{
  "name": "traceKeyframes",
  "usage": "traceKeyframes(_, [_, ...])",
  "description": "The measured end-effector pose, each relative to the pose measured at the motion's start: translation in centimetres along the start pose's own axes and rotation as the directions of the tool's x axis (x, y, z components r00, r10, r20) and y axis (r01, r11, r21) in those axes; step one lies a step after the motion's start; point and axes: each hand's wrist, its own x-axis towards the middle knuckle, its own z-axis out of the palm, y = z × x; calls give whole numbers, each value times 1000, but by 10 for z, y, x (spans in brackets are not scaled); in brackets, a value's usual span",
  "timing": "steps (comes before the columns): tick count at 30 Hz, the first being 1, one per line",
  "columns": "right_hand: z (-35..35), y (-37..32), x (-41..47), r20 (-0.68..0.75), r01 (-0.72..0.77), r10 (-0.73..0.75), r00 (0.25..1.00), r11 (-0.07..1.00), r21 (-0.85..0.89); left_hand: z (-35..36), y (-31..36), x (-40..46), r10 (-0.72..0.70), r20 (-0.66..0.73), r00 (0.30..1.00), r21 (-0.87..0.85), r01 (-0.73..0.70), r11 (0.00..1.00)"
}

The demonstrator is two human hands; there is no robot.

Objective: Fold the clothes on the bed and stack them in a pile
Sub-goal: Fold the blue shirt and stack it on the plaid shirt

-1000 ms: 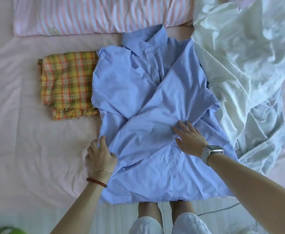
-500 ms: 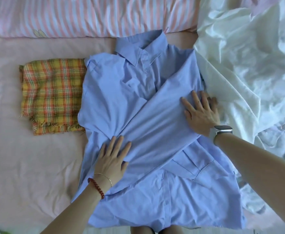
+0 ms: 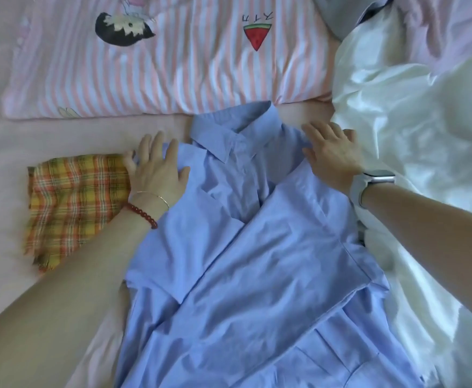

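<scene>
Light blue cotton collared shirt [image 3: 257, 261] lies on the pink bed sheet [image 3: 2, 275], sleeves crossed inward. Left hand [image 3: 156, 172] and right hand [image 3: 331, 156] lie flat on its shoulders, fingers straight, gripping nothing, probably to smooth and pin the folds. Folded yellow plaid cloth [image 3: 72, 203] just beside, likely pile base.

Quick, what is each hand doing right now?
Left hand: open, fingers spread flat on the shoulder of the light blue collared cotton shirt.
Right hand: open, fingers flat on the shirt's other shoulder, holding nothing.
</scene>
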Motion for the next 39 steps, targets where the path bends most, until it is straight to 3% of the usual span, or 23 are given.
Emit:
traceKeyframes(5, [7, 3, 54, 178, -91, 83, 981, 995, 41, 8, -12, 61, -77, 133, 988, 120, 61, 991])
traceKeyframes(10, [12, -7, 66, 221, -253, 200, 955, 936, 244, 10, -16, 74, -40, 170, 985, 93, 24, 995])
traceKeyframes(13, [9, -14, 62, 241, -295, 229, 943, 910, 292, 6, -14, 71, 43, 76, 996, 34, -46, 998])
traceKeyframes(18, [-10, -20, 30, -19, -135, 149, 989, 940, 314, -21, -10, 41, 159, -135, 978, -263, -190, 946])
traceKeyframes(22, [-32, -14, -31, -211, 72, 0, 978, 940, 334, -42, -16, -24, 282, -336, 899, -249, -374, 894])
traceKeyframes(28, [-48, -24, -150, -277, 318, -252, 927, 920, 230, -44, -25, -148, 469, -347, 812, -164, -545, 822])
traceKeyframes(33, [-35, -23, -255, -183, 502, -477, 860, 856, 126, -26, -40, -252, 679, -219, 701, -91, -707, 701])
traceKeyframes(36, [-20, -21, -311, -78, 522, -516, 853, 843, 127, -12, -50, -302, 744, -18, 667, -146, -738, 658])
traceKeyframes(39, [-4, -20, -348, 66, 521, -522, 851, 853, 34, -1, -48, -326, 706, 235, 668, -159, -690, 706])
